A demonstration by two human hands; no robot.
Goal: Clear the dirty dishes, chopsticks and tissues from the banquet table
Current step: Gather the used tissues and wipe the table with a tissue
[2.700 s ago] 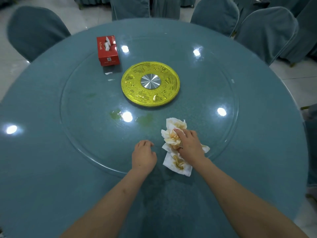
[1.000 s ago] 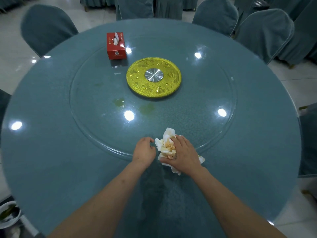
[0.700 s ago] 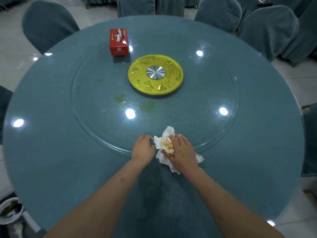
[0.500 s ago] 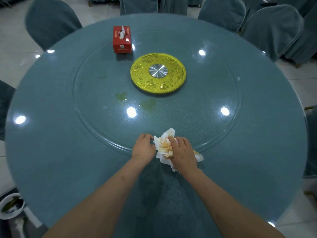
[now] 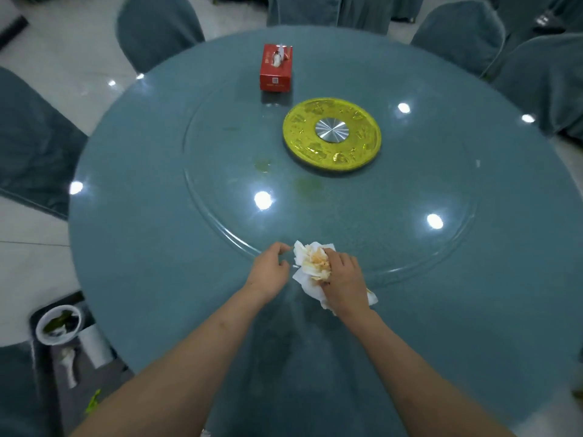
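— Since a moment ago, your right hand [image 5: 342, 279] has bunched the stained tissues [image 5: 310, 266] tighter, fingers curled over them.
— And your left hand [image 5: 270, 269]?
— Loosely curled, holding nothing, just beside the wad on the table [image 5: 157, 247].

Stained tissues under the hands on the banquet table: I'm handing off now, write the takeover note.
Right hand: grip bunched on the stained tissues at the near rim of the glass turntable.
Left hand: beside the wad, fingers loosely curled, holding nothing.
Done: no dishes or chopsticks show on the banquet table; a dirty bowl sits in a tray below, left.
Left: lift the tissues away. Greenish smears remain on the glass. The red tissue box stands at the far side.
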